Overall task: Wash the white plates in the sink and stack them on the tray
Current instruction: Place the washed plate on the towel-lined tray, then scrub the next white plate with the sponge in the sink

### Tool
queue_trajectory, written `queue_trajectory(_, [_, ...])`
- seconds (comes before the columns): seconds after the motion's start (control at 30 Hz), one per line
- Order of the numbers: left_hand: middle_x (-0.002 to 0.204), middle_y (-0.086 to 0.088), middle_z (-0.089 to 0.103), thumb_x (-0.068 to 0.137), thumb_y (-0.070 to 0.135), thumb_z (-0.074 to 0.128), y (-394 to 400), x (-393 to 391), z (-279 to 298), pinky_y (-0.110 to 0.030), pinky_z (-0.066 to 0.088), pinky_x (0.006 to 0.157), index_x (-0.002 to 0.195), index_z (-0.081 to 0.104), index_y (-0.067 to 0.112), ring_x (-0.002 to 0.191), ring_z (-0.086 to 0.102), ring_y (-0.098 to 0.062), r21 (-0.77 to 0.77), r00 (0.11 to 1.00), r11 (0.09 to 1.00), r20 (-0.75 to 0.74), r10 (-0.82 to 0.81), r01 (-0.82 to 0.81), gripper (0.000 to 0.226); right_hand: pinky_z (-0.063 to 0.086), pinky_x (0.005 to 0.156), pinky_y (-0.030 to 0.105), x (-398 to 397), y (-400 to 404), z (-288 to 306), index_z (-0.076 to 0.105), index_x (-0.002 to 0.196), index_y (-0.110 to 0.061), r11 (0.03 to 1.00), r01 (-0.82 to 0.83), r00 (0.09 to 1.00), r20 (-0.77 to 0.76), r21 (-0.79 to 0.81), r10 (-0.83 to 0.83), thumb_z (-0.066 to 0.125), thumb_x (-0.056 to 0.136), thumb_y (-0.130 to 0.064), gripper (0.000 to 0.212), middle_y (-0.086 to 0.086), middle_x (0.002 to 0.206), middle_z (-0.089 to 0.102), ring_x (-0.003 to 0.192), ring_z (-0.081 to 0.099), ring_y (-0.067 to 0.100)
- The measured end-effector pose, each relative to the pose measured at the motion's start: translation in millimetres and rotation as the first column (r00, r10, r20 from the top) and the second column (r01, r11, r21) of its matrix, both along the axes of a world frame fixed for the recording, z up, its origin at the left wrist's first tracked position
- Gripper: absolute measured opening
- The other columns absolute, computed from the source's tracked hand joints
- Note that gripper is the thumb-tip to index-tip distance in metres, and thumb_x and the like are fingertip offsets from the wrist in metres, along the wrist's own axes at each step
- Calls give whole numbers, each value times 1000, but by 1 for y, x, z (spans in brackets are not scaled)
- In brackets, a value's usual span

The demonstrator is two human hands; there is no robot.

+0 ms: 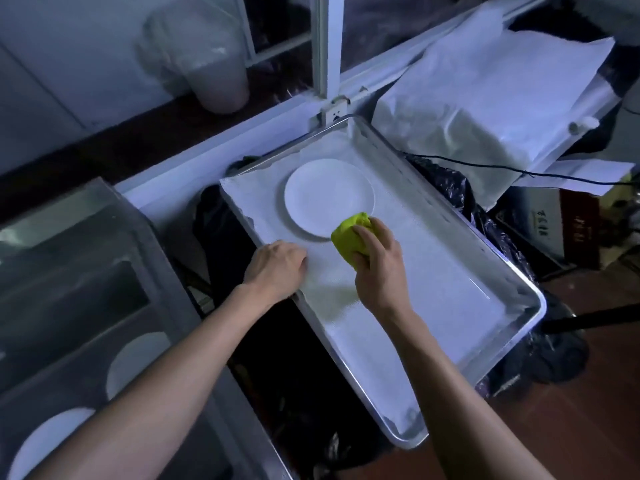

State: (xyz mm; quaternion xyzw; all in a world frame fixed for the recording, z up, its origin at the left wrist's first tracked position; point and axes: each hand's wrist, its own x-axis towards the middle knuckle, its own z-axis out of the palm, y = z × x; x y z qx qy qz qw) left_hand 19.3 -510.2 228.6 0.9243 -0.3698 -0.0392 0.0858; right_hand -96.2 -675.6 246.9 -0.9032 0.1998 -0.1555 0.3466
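One round white plate (pixel 329 197) lay near the far end of the cloth-lined metal tray (pixel 512 282), a yellow-green sponge (pixel 351 233) was gripped in the right hand (pixel 377 268), the left hand (pixel 277 268), fingers loosely curled, rested at the tray's left edge, and more white plates (pixel 135 365) waited in the steel sink (pixel 86 209), best stacked squarely on the first.

A translucent plastic bin (pixel 207 60) with a pale sediment layer stands at the upper left, on a dark ledge (pixel 114 143) below a white-framed window (pixel 325 46). Large white plastic sack (pixel 485 91), creased, lies at the upper right, against the window frame. Thin black cable (pixel 519 172) runs across the sack's lower edge towards the right. Crumpled black plastic sheeting (pixel 467 199) shows just below the cable. Red-brown floor (pixel 588 393) at the lower right. Cardboard box with printed characters (pixel 543 220) at the right edge.
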Motion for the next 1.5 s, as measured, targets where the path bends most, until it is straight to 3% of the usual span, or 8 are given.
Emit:
queue_trajectory(0.23, [92, -10, 74, 85, 10, 69, 125, -31, 13, -45, 57, 71, 96, 78, 6, 88, 67, -36, -237, 998, 970, 34, 56, -47, 15, 33, 107, 31, 18, 109, 21, 60, 134, -11, 988, -154, 987, 50, -4, 154, 60, 82, 8, 55, 14, 153, 39, 127, 45, 39])
queue_trajectory(0.5, [116, -7, 70, 93, 13, 51, 321, -68, -21, -39, 54, 80, 111, 74, 18, 104, 65, -31, -124, 919, 920, -193, 344, -371, 30, 32, 101, 27, 26, 272, 19, 58, 136, -13, 925, -379, 925, -3, -36, 379, 60, 84, 4, 55, 12, 154, 38, 122, 45, 35])
queue_trajectory(0.63, [138, -2, 62, 93, 17, 50, 399, -80, -46, -39, 52, 94, 134, 64, 22, 123, 57, -29, -17, 832, 865, -284, 477, -502, 44, 39, 102, 35, 30, 348, 3, 61, 133, -8, 894, -448, 893, -36, -2, 448, 62, 85, 6, 51, 16, 151, 41, 119, 50, 40])
queue_trajectory(0.77, [137, -3, 64, 93, 20, 55, 458, -89, -66, -36, 50, 95, 134, 65, 23, 123, 59, -29, -13, 761, 804, -332, 557, -594, 42, 42, 105, 43, 35, 407, -18, 61, 133, -7, 864, -503, 860, -90, 3, 502, 61, 82, 8, 54, 17, 150, 43, 125, 48, 41])
queue_trajectory(1.0, [121, -4, 70, 91, 16, 49, 508, -83, -101, -34, 48, 78, 116, 69, 17, 111, 61, -29, 52, 636, 716, -417, 649, -696, 32, 40, 102, 40, 48, 467, -65, 59, 135, -12, 846, -533, 825, -208, 20, 525, 58, 84, 9, 56, 10, 154, 38, 123, 46, 39])
queue_trajectory(1.13, [119, -3, 70, 92, 18, 48, 515, -63, -125, -39, 53, 87, 114, 70, 20, 113, 60, -30, 78, 501, 625, -524, 689, -777, 30, 44, 100, 45, 64, 475, -98, 59, 135, -13, 842, -539, 809, -256, 37, 529, 55, 84, 8, 55, 9, 154, 39, 117, 47, 39])
queue_trajectory(1.23, [104, -10, 71, 90, 15, 52, 515, -50, -155, -39, 51, 78, 91, 65, 15, 101, 62, -38, 50, 422, 549, -583, 694, -834, 13, 45, 100, 47, 75, 475, -124, 58, 135, -12, 832, -552, 792, -282, 48, 542, 56, 84, 9, 55, 10, 153, 39, 118, 46, 39])
queue_trajectory(1.5, [138, -9, 62, 92, 15, 59, 507, -30, -243, -39, 46, 106, 142, 57, 14, 126, 57, -28, 63, 273, 438, -700, 660, -897, 50, 45, 99, 45, 89, 465, -183, 61, 132, -9, 824, -562, 778, -291, 76, 557, 59, 81, 9, 54, 14, 149, 44, 117, 49, 42])
